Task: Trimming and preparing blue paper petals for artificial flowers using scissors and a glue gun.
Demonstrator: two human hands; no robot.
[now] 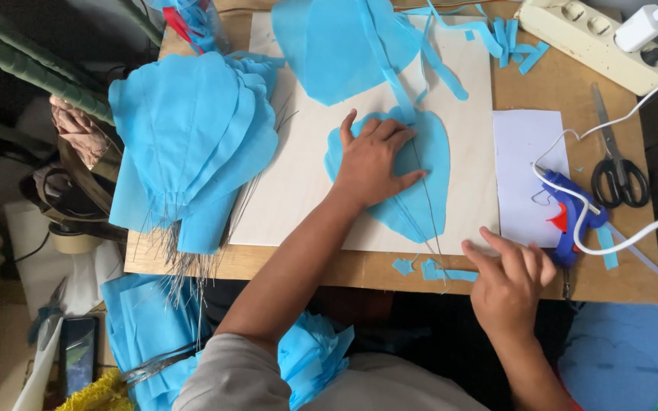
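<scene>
Pressing flat, fingers spread, the left hand (375,160) pins a blue petal-shaped cutout (420,179) to a pale board (298,190) on a brown worktable (565,84). Right of the board, the right hand (508,281) hovers loosely open, holding nothing, beside a blue glue gun (573,217). Scissors (617,171) and a power strip (595,42) lie beyond; stacked wired petals (188,144) cover the board's left edge.

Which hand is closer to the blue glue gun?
Right. The right hand sits just beside the glue gun; the left hand presses a blue petal farther away.
</scene>
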